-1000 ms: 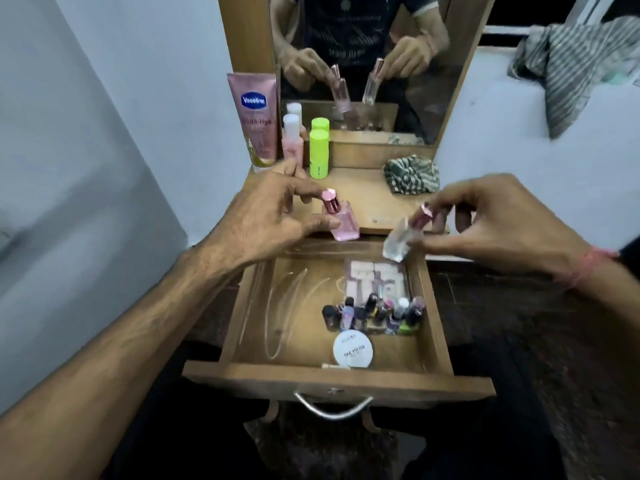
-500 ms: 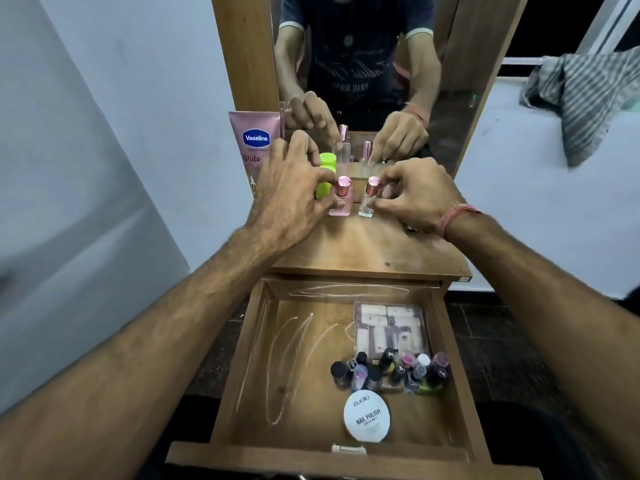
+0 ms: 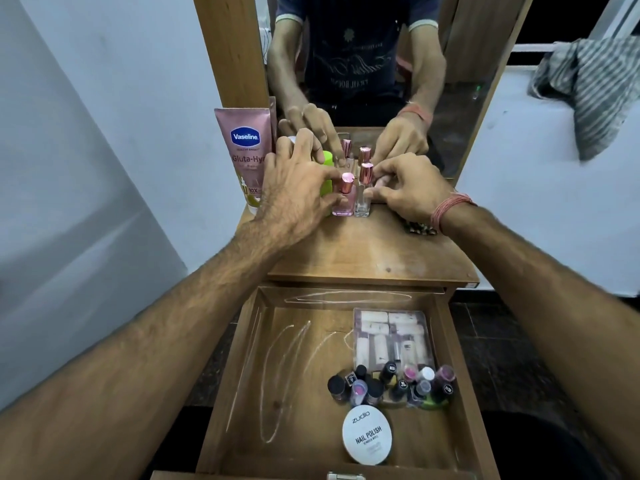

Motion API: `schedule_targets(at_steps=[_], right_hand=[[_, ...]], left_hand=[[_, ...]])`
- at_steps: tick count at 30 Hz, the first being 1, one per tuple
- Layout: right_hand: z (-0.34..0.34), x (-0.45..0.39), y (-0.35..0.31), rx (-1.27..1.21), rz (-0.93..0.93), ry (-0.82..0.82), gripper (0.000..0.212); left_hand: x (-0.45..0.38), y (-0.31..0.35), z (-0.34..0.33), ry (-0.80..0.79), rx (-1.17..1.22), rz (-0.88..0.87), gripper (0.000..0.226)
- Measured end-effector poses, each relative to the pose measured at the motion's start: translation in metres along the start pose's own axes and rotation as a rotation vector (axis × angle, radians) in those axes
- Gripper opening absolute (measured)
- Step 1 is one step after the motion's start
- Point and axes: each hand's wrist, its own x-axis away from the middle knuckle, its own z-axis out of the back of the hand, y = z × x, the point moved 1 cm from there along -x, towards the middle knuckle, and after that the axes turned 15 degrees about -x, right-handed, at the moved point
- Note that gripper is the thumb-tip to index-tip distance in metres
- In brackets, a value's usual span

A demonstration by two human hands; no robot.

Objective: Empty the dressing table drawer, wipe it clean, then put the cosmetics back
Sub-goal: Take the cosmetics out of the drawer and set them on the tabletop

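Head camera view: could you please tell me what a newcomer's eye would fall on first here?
Both hands meet at the back of the dressing table top: the left hand on a pink bottle, the right hand on a clear bottle beside it, doubled in the mirror. Below, the open drawer holds small nail polish bottles and a white nail polish remover tin.

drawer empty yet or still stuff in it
Not empty: the open drawer still holds small bottles, a clear box and a round tin.
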Motion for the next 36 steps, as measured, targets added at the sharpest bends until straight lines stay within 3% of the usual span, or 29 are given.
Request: schedule_targets(at_steps=[9,15,19,22,25,28,32,36], right_hand=[[-0.005,0.000,0.008,-0.149,-0.144,0.036,0.008],[-0.003,0.018,0.003,-0.181,-0.164,0.088,0.022],[0.008,0.056,-0.004,-0.217,-0.169,0.010,0.019],[0.022,0.096,-0.002,-0.162,-0.128,-0.094,0.017],[0.032,0.142,0.002,-0.147,-0.155,-0.270,0.014],[0.034,0.184,0.008,-0.051,-0.207,-0.402,0.012],[0.031,0.227,0.013,-0.036,-0.263,-0.439,0.015],[0.018,0.251,0.019,0.074,-0.235,-0.340,0.024]], left_hand=[[-0.014,0.001,-0.001,0.002,-0.068,0.043,0.051],[-0.009,0.002,0.002,0.039,-0.055,0.058,0.063],[0.013,-0.001,0.014,0.081,0.042,0.080,0.065],[0.051,0.004,0.020,0.118,0.280,0.094,0.052],[0.105,0.027,0.027,0.026,0.538,0.008,0.028],[0.158,0.058,0.033,-0.172,0.694,-0.133,0.024],[0.195,0.086,0.030,-0.236,0.603,-0.297,0.034],[0.199,0.100,0.033,-0.276,0.423,-0.375,0.042]])
